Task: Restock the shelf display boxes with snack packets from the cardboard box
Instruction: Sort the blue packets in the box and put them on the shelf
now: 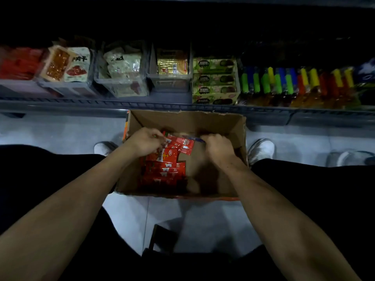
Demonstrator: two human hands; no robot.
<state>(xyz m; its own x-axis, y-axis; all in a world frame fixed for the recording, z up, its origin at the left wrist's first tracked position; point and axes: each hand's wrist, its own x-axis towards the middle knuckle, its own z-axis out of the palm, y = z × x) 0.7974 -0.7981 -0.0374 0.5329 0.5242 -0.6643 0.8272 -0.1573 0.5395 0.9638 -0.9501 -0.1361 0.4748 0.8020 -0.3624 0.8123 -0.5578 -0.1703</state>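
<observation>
Both hands reach into a cardboard box (223, 126) on the pale tiled floor (162, 220) (below a dim shelf (142, 102)); left hand (145, 141) pinches red snack packets (164, 167), right hand (218, 147) apparently curled around one.

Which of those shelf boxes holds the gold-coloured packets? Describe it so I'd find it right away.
Start at the open cardboard box on the floor, then look straight up to the shelf rail behind it. The clear display box stands directly above the carton's middle, holding gold packets. Its left neighbour holds pale green-white packs, its right neighbour is a stack of green cartons; only this one shows gold.
</observation>
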